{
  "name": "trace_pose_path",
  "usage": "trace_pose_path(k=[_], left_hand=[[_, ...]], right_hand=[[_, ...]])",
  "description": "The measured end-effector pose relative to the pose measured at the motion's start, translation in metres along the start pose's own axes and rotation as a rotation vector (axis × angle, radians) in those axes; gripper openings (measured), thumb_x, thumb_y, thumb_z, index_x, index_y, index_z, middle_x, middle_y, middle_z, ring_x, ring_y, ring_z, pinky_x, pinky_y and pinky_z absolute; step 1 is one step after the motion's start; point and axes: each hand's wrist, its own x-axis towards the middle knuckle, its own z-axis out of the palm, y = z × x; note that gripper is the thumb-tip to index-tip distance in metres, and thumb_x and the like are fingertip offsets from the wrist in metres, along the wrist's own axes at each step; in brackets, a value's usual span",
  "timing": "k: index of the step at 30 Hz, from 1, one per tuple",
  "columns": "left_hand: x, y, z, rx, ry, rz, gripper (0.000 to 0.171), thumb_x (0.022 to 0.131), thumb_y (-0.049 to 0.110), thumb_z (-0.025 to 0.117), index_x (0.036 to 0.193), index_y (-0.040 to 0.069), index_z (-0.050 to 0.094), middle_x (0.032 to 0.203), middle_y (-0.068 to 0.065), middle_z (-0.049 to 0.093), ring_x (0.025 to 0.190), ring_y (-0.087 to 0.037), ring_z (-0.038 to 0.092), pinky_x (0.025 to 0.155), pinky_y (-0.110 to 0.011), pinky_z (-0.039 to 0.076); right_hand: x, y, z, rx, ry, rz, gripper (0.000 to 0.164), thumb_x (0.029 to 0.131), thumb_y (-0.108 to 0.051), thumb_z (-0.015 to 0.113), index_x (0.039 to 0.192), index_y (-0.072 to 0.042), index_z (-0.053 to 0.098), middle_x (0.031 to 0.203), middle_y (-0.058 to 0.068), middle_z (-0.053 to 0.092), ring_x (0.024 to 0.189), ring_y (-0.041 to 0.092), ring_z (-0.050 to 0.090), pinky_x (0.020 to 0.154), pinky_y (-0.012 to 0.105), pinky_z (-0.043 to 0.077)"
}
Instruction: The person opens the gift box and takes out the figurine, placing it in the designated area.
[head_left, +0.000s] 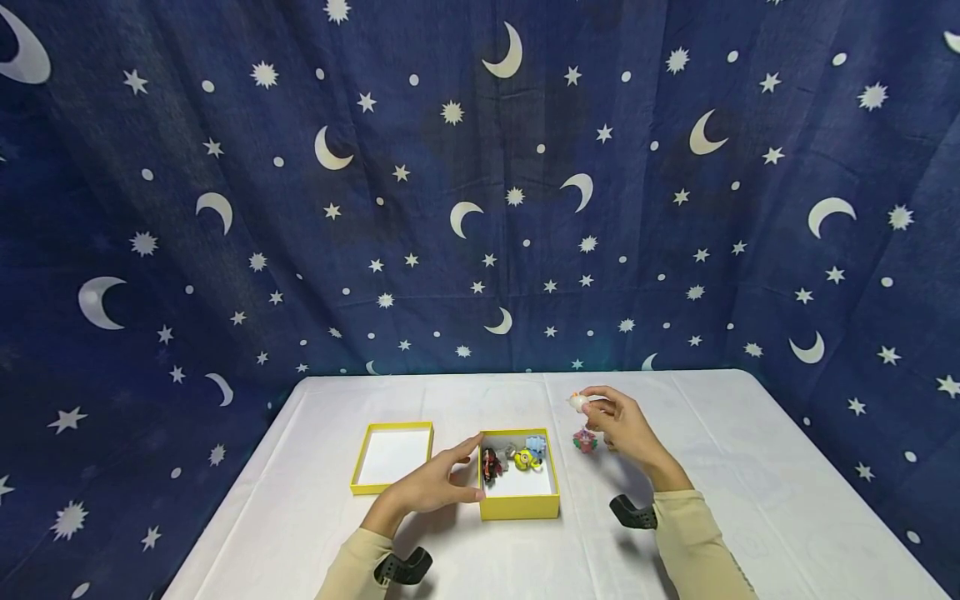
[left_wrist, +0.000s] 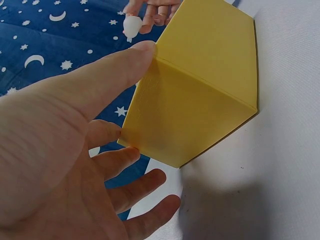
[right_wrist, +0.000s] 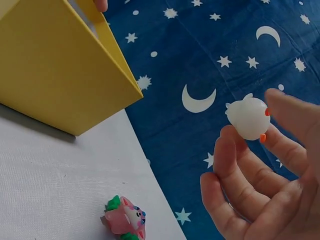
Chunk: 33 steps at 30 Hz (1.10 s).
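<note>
The right hand (head_left: 624, 429) pinches a white toy (head_left: 577, 402) (orange-footed) in nearly closed fingers, aloft at one o'clock from the yellow box (head_left: 520, 507), whose nine-o'clock side the left hand (head_left: 429, 486) touches, fingers spread.

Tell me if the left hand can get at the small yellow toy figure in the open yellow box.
Probably yes: the left hand touches the yellow box, whose top is open, and nothing covers the yellow toy figure.

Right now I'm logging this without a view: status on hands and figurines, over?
Left hand touching yellow box; right hand pinching white figurine aloft. Pink-green figurine on tablecloth. Nothing covering the open box.
</note>
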Motion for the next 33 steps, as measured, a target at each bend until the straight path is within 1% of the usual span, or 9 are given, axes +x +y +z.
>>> trace_pose_path(k=[2,4,10,15,17,20,23,29,33], left_hand=[[0.000,0.000,0.000,0.000,0.001,-0.003,0.088,0.093,0.024,0.074,0.162,0.012,0.022,0.169,-0.013,0.022,0.148,-0.041,0.037,0.119,-0.055,0.036],[0.000,0.000,0.000,-0.002,0.001,-0.005,0.088,0.093,0.025,0.074,0.162,0.012,0.022,0.169,-0.013,0.023,0.148,-0.041,0.037,0.119,-0.055,0.037],[0.000,0.000,0.000,-0.004,0.000,-0.005,0.088,0.093,0.025,0.074,0.162,0.013,0.022,0.169,-0.012,0.024,0.148,-0.041,0.037,0.118,-0.055,0.037],[0.001,-0.001,0.000,-0.006,-0.002,0.004,0.088,0.093,0.024,0.075,0.163,0.013,0.022,0.169,-0.012,0.024,0.148,-0.042,0.037,0.117,-0.055,0.038],[0.002,-0.001,0.000,-0.002,-0.001,0.007,0.089,0.093,0.025,0.075,0.163,0.013,0.022,0.169,-0.013,0.024,0.148,-0.042,0.037,0.117,-0.055,0.039],[0.002,-0.001,0.000,0.004,0.002,0.004,0.089,0.092,0.025,0.075,0.163,0.013,0.022,0.169,-0.013,0.024,0.147,-0.042,0.037,0.117,-0.055,0.039],[0.001,-0.001,0.000,0.010,0.003,0.001,0.089,0.092,0.025,0.075,0.162,0.012,0.022,0.169,-0.014,0.024,0.147,-0.042,0.038,0.117,-0.055,0.039],[0.001,0.000,0.000,0.013,0.001,-0.001,0.089,0.092,0.025,0.076,0.162,0.011,0.023,0.168,-0.014,0.024,0.147,-0.042,0.038,0.116,-0.056,0.039],[0.001,0.000,0.000,0.011,0.002,-0.003,0.089,0.092,0.025,0.076,0.162,0.011,0.022,0.168,-0.015,0.024,0.147,-0.042,0.038,0.117,-0.056,0.039]], right_hand=[[0.000,0.001,0.000,0.011,-0.003,0.001,0.041,0.104,-0.021,0.058,0.135,0.005,0.050,0.092,-0.012,0.068,0.067,0.004,0.060,0.045,0.018,0.033],[0.000,0.002,-0.001,0.012,0.006,-0.001,0.040,0.104,-0.020,0.057,0.134,0.005,0.051,0.092,-0.011,0.068,0.065,0.004,0.058,0.044,0.019,0.033],[0.000,0.004,-0.003,-0.019,0.059,-0.018,0.033,0.101,-0.011,0.060,0.130,0.006,0.053,0.098,0.004,0.064,0.054,0.015,0.050,0.044,0.023,0.038],[-0.001,0.005,-0.008,-0.033,0.083,-0.032,0.033,0.099,-0.005,0.061,0.128,0.008,0.053,0.096,0.010,0.061,0.052,0.016,0.054,0.046,0.030,0.049],[-0.002,0.005,-0.011,-0.064,0.105,-0.058,0.032,0.098,-0.002,0.062,0.126,0.010,0.054,0.097,0.014,0.063,0.054,0.014,0.057,0.048,0.031,0.052],[-0.003,0.006,-0.014,-0.138,0.147,-0.099,0.030,0.096,-0.001,0.065,0.123,0.010,0.057,0.103,0.027,0.067,0.060,0.010,0.060,0.053,0.026,0.050],[-0.004,0.005,-0.018,-0.220,0.198,-0.119,0.029,0.095,-0.002,0.067,0.120,0.010,0.061,0.109,0.034,0.068,0.067,0.008,0.062,0.057,0.021,0.048],[-0.005,0.010,-0.027,-0.307,0.245,-0.078,0.028,0.095,-0.005,0.068,0.120,0.007,0.062,0.112,0.033,0.069,0.068,0.002,0.063,0.062,0.020,0.051],[-0.006,0.012,-0.033,-0.349,0.270,-0.054,0.028,0.095,-0.006,0.068,0.121,0.005,0.063,0.112,0.032,0.069,0.069,0.003,0.064,0.062,0.020,0.051]])
